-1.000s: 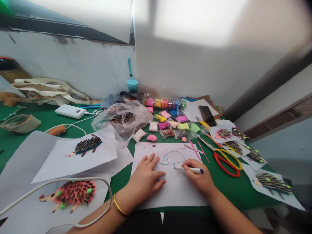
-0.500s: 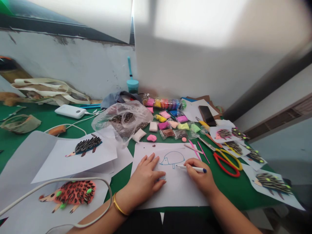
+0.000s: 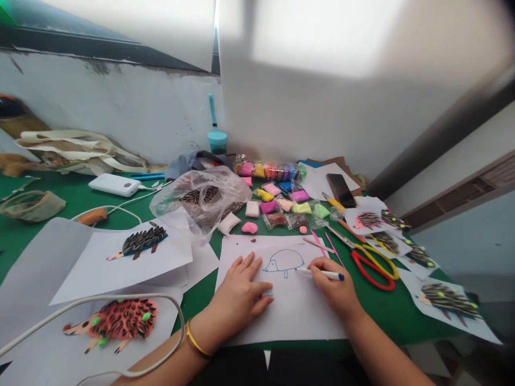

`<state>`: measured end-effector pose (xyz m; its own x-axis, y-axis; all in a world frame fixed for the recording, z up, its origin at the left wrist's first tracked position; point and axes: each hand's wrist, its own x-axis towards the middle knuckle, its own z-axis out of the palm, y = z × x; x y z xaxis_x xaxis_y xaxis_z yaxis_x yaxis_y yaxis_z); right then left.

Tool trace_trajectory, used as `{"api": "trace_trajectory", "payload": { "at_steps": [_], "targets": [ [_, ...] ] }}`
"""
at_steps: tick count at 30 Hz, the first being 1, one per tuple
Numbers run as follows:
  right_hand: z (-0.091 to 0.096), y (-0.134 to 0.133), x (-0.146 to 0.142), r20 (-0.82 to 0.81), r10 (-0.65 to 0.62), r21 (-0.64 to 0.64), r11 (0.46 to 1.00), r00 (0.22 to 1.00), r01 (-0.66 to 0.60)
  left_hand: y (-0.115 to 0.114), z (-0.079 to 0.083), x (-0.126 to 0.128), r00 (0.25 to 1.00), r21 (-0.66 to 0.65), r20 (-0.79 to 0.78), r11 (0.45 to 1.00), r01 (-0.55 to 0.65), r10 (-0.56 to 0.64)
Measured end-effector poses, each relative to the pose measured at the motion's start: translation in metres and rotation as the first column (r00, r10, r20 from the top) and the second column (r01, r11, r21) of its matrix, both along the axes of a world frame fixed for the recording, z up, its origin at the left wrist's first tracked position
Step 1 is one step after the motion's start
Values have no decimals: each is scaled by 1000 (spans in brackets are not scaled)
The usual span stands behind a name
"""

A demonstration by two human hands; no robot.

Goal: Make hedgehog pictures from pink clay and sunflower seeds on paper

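Note:
A sheet of white paper [image 3: 298, 316] lies before me on the green table, bearing a blue outline drawing of a hedgehog [image 3: 286, 259] with one leg under its belly. My left hand [image 3: 241, 289] rests flat on the paper left of the drawing, fingers spread; a small bluish item, partly hidden, shows by its thumb. Pinched in my right hand [image 3: 333, 284] is a white marker pen [image 3: 328, 274] with a dark blue end. Its tip touches the paper at the lower right of the hedgehog's body.
Scissors [image 3: 374, 265] with red and yellow handles lie to the right, near finished seed hedgehogs [image 3: 448, 303]. Packets of coloured clay [image 3: 301, 208] and a plastic bag of sunflower seeds [image 3: 201, 198] sit behind the paper. A white cable [image 3: 120, 297] loops across the left side.
My right hand has moved the marker slightly right, from beside the leg to the rear of the body outline. My left hand stays in place.

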<state>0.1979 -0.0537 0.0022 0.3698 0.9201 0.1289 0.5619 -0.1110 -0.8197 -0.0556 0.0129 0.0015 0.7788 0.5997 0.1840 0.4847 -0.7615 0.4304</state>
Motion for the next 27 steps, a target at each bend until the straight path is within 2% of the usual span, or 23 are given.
{"api": "trace_trajectory", "payload": {
  "at_steps": [17, 27],
  "targets": [
    [-3, -1, -2, 16, 203, 6, 979, 979, -203, 0, -1, 0, 999, 22, 14, 999, -30, 30],
    [-3, -1, -3, 20, 221, 17, 975, 975, -221, 1, -2, 0, 999, 41, 27, 999, -33, 32]
  ]
}}
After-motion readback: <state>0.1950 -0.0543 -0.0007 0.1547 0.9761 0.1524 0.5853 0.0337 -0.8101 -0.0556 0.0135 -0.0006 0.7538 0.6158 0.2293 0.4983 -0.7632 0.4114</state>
